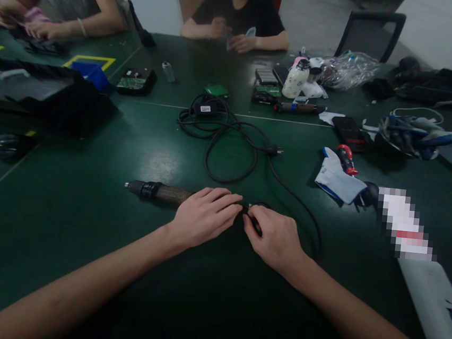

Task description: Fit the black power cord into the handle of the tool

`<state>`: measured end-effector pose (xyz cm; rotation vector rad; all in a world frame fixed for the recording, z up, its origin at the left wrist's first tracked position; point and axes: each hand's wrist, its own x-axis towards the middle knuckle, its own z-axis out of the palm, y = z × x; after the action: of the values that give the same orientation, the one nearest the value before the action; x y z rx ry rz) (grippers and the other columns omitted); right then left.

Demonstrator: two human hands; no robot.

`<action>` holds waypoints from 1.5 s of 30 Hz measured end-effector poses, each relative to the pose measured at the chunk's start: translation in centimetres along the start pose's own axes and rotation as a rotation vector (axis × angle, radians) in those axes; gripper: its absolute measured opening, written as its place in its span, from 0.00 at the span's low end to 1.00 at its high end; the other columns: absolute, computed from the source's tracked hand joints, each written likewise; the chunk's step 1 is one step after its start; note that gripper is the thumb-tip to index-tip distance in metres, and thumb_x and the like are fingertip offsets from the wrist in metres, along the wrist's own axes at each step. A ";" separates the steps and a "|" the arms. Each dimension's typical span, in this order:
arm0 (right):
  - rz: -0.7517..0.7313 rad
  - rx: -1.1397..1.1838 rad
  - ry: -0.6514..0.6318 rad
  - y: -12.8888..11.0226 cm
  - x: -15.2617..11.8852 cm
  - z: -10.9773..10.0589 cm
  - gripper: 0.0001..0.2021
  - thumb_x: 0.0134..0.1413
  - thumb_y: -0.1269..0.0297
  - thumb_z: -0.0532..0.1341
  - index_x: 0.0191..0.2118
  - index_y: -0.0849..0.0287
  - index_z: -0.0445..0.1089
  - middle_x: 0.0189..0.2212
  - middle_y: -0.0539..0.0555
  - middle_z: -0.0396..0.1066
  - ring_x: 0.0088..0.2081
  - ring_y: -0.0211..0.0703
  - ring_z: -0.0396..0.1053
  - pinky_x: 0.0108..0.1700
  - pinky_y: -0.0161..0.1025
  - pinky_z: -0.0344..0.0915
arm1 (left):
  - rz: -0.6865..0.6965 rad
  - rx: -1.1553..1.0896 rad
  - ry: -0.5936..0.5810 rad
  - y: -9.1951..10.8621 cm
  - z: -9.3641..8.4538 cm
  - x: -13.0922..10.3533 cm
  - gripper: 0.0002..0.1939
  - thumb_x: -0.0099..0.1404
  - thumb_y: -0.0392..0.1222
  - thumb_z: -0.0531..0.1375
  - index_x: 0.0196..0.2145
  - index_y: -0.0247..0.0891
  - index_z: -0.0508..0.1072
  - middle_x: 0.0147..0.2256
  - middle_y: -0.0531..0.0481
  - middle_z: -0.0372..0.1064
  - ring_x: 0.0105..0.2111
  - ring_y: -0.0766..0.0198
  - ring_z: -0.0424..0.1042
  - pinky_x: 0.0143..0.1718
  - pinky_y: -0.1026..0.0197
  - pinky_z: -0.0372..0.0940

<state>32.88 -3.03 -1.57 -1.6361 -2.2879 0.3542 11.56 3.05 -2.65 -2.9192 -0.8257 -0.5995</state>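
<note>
Left fingers (229, 200) grip the electric screwdriver (170, 194) beneath them; right fingers (254, 210) seem to pinch the cord (303, 202) at its tail, the joint hidden. Beyond both, the plug (274, 150) lies unconnected.

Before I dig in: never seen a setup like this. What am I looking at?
One picture, shot from a camera on a person's head, looking forward and down. No machine here: just bare hands. The left hand lies over the driver, a brown and black tool on the green table. The right hand seems to pinch the cord near the driver's tail; the fingers hide the joint. Beyond lie the cord's loops and a plug; to the right, a red screwdriver. Two other people sit farther back.
</note>
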 end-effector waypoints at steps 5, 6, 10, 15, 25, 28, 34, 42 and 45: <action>0.012 -0.018 0.007 0.0 0.0 0.2 0.08 0.69 0.63 0.56 0.38 0.58 0.68 0.34 0.52 0.73 0.29 0.37 0.66 0.31 0.37 0.53 | -0.023 0.008 -0.011 0.0 -0.1 0.0 0.11 0.73 0.45 0.57 0.50 0.41 0.73 0.55 0.49 0.72 0.53 0.56 0.70 0.50 0.53 0.68; 0.013 -0.019 0.009 0.0 0.0 0.2 0.08 0.69 0.63 0.56 0.38 0.58 0.67 0.34 0.52 0.73 0.29 0.37 0.66 0.32 0.37 0.52 | -0.017 0.003 -0.011 0.0 -0.2 0.0 0.12 0.73 0.45 0.57 0.51 0.41 0.73 0.56 0.49 0.71 0.54 0.56 0.70 0.50 0.53 0.68; 0.003 -0.011 0.014 0.0 -0.1 0.3 0.07 0.69 0.63 0.56 0.38 0.58 0.68 0.34 0.51 0.73 0.29 0.37 0.65 0.32 0.37 0.53 | 0.017 -0.006 -0.008 0.0 -0.1 0.0 0.10 0.73 0.42 0.57 0.48 0.41 0.73 0.56 0.50 0.71 0.54 0.56 0.70 0.51 0.53 0.67; 0.007 -0.021 0.026 0.0 -0.1 0.2 0.07 0.69 0.63 0.56 0.38 0.58 0.68 0.34 0.51 0.73 0.28 0.37 0.65 0.32 0.38 0.53 | -0.012 -0.014 -0.016 0.0 -0.2 0.0 0.11 0.72 0.44 0.57 0.49 0.40 0.73 0.55 0.48 0.71 0.54 0.56 0.70 0.50 0.53 0.68; -0.005 -0.021 0.028 0.0 -0.1 0.1 0.08 0.69 0.63 0.56 0.38 0.58 0.68 0.33 0.51 0.73 0.29 0.37 0.66 0.31 0.38 0.53 | 0.003 0.004 -0.018 0.1 -0.2 0.1 0.12 0.72 0.44 0.57 0.50 0.40 0.73 0.56 0.47 0.71 0.54 0.55 0.70 0.50 0.52 0.68; -0.002 -0.014 0.027 -0.1 -0.1 0.1 0.07 0.69 0.63 0.56 0.38 0.58 0.68 0.33 0.51 0.72 0.28 0.37 0.65 0.32 0.38 0.53 | 0.025 0.012 -0.014 0.0 -0.1 0.1 0.12 0.72 0.42 0.57 0.50 0.41 0.73 0.56 0.48 0.71 0.54 0.55 0.70 0.50 0.52 0.68; 0.005 -0.022 0.022 0.0 -0.1 0.2 0.07 0.69 0.63 0.56 0.38 0.58 0.68 0.34 0.51 0.73 0.28 0.37 0.65 0.32 0.38 0.54 | 0.001 0.010 -0.029 0.0 -0.2 0.1 0.12 0.72 0.44 0.56 0.50 0.41 0.73 0.55 0.48 0.72 0.53 0.56 0.71 0.50 0.52 0.68; -0.001 -0.014 0.015 0.1 -0.1 0.1 0.07 0.69 0.63 0.56 0.38 0.58 0.68 0.35 0.52 0.73 0.29 0.37 0.66 0.31 0.37 0.54 | -0.004 0.004 -0.018 0.0 -0.1 0.0 0.11 0.72 0.43 0.57 0.49 0.41 0.73 0.54 0.48 0.72 0.53 0.56 0.71 0.50 0.53 0.68; -0.004 -0.015 0.014 0.1 0.0 0.1 0.08 0.69 0.63 0.56 0.38 0.58 0.68 0.34 0.52 0.73 0.29 0.38 0.66 0.31 0.37 0.53 | 0.019 -0.005 -0.020 0.0 -0.1 0.0 0.12 0.72 0.43 0.57 0.50 0.41 0.73 0.56 0.49 0.71 0.54 0.55 0.70 0.50 0.52 0.68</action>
<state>32.90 -3.05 -1.71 -1.6361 -2.2879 0.3247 11.53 3.03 -2.55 -2.9385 -0.7994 -0.5721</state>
